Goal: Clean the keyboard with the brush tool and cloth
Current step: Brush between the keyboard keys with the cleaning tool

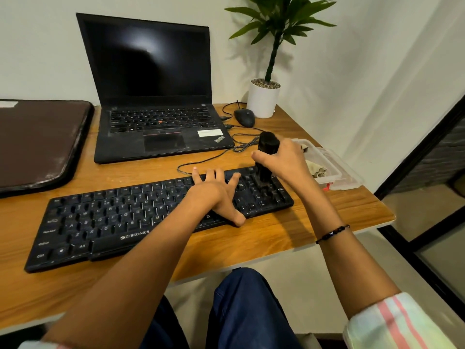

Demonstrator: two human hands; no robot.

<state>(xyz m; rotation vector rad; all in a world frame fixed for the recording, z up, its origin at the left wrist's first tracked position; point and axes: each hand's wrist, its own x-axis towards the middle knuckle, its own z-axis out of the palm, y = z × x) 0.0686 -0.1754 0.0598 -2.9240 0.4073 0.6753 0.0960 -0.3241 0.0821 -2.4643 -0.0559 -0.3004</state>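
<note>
A black keyboard (113, 217) lies slanted across the wooden desk (276, 238). My left hand (216, 195) rests flat on its right-middle keys, fingers spread and thumb at the front edge. My right hand (286, 159) grips a black brush tool (268, 147) held upright, its lower end down on the number pad at the keyboard's right end. A crumpled beige cloth (317, 170) lies in a clear plastic tray (349, 177) just right of that hand, partly hidden by it.
An open black laptop (156, 96) stands behind the keyboard, with a dark sleeve (37, 142) to its left. A mouse (244, 117), loose cables (241, 142) and a potted plant (264, 96) sit at the back right. The desk edge (385, 220) is close on the right.
</note>
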